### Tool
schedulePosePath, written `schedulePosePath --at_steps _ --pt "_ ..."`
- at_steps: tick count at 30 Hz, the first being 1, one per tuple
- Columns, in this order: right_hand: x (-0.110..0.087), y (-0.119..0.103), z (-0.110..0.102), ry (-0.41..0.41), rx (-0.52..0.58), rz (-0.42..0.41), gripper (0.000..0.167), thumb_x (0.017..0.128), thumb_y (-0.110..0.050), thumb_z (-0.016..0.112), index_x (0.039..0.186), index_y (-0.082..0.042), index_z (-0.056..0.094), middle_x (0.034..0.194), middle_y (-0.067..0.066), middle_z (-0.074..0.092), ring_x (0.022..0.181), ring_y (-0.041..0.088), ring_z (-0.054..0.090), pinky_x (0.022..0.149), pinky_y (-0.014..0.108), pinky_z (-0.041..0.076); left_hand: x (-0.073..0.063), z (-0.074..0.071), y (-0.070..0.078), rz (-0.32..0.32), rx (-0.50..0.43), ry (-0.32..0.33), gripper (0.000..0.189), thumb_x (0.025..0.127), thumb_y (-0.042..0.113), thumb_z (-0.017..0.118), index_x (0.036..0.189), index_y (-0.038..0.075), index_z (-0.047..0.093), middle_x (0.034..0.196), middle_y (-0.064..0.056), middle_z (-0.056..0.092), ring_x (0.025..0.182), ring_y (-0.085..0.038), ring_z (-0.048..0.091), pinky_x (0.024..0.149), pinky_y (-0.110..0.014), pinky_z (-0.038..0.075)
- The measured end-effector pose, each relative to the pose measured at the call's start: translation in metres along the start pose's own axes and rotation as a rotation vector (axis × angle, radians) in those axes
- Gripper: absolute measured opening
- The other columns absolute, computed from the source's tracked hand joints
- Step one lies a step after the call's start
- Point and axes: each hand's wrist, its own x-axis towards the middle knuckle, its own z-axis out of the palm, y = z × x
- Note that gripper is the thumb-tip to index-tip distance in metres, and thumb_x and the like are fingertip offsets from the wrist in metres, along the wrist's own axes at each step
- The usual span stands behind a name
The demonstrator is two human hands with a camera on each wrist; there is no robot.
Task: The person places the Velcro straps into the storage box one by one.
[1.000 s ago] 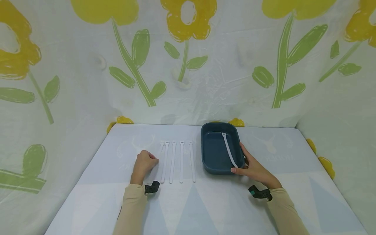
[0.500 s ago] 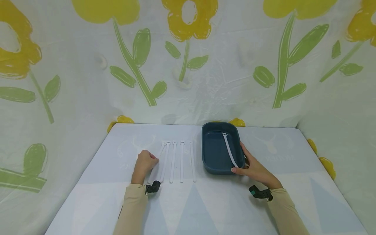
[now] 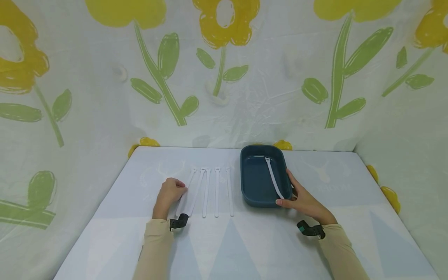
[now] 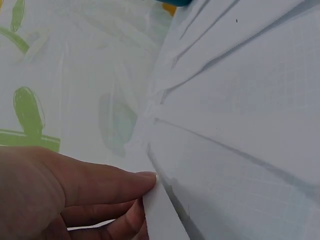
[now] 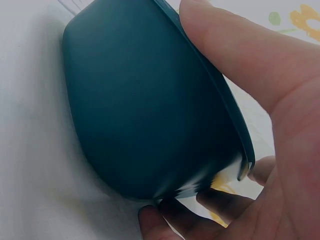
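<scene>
My left hand [image 3: 169,196] pinches a white strap, a cable tie [image 4: 162,215], between thumb and fingers at the left end of a row. Part of that strap lies hidden behind the hand in the head view. To its right, several more white cable ties [image 3: 216,194] lie lengthwise on the table, slotted heads at the far end; the nearest one slants. My right hand [image 3: 308,204] grips the near right corner of a dark teal box [image 3: 259,203], thumb at the rim and fingers around the outer wall. Inside the box, one white cable tie [image 3: 273,177] leans diagonally.
The pale table [image 3: 297,249] carries printed blue triangles. Its far edge meets a flower-printed curtain [image 3: 266,97], which also hangs along both sides. A black wrist camera [image 3: 179,221] sits on the left cuff and another camera [image 3: 311,229] on the right.
The leftmost cable tie has swung to the left at its near end, away from the row, with my left hand on it. Its neighbour now slants too. My right hand and the box stay put.
</scene>
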Motion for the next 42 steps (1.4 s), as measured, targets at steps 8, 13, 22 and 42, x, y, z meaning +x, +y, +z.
schedulePosePath --at_steps 8,13,22,42 --pt "-0.0004 -0.0003 -0.0002 -0.004 -0.004 0.002 0.118 0.091 -0.034 0.079 0.165 -0.033 -0.013 0.173 0.024 0.001 0.156 0.052 0.022 0.117 0.064 0.038 0.0017 -0.0021 -0.0010 0.021 -0.041 -0.025 0.023 0.096 0.012 0.066 0.112 -0.003 0.073 0.106 -0.021 0.074 0.087 -0.025 0.068 0.077 -0.036 0.059" --pt "-0.0006 -0.0002 0.0000 -0.003 -0.006 -0.002 0.118 0.091 -0.033 0.079 0.165 -0.033 -0.012 0.173 0.024 0.001 0.156 0.052 0.022 0.117 0.064 0.038 0.0025 -0.0034 -0.0023 0.029 -0.083 -0.035 0.024 0.096 0.011 0.065 0.114 -0.003 0.072 0.106 -0.021 0.074 0.081 -0.021 0.067 0.069 -0.029 0.056" --pt "-0.0005 -0.0007 -0.0006 -0.002 -0.005 0.000 0.119 0.090 -0.035 0.079 0.165 -0.032 -0.013 0.173 0.024 0.001 0.156 0.052 0.021 0.118 0.064 0.037 0.0026 -0.0063 -0.0017 0.036 -0.158 -0.042 0.028 0.098 0.008 0.063 0.121 -0.006 0.069 0.115 -0.025 0.071 0.086 -0.022 0.069 0.072 -0.029 0.061" --pt "-0.0003 -0.0014 0.0002 -0.002 -0.002 0.010 0.118 0.091 -0.035 0.079 0.165 -0.032 -0.013 0.173 0.024 0.002 0.155 0.052 0.023 0.117 0.064 0.038 0.0003 -0.0061 0.0007 0.018 -0.315 -0.094 0.036 0.099 0.011 0.062 0.132 -0.003 0.065 0.130 -0.025 0.066 0.098 -0.024 0.071 0.087 -0.033 0.063"
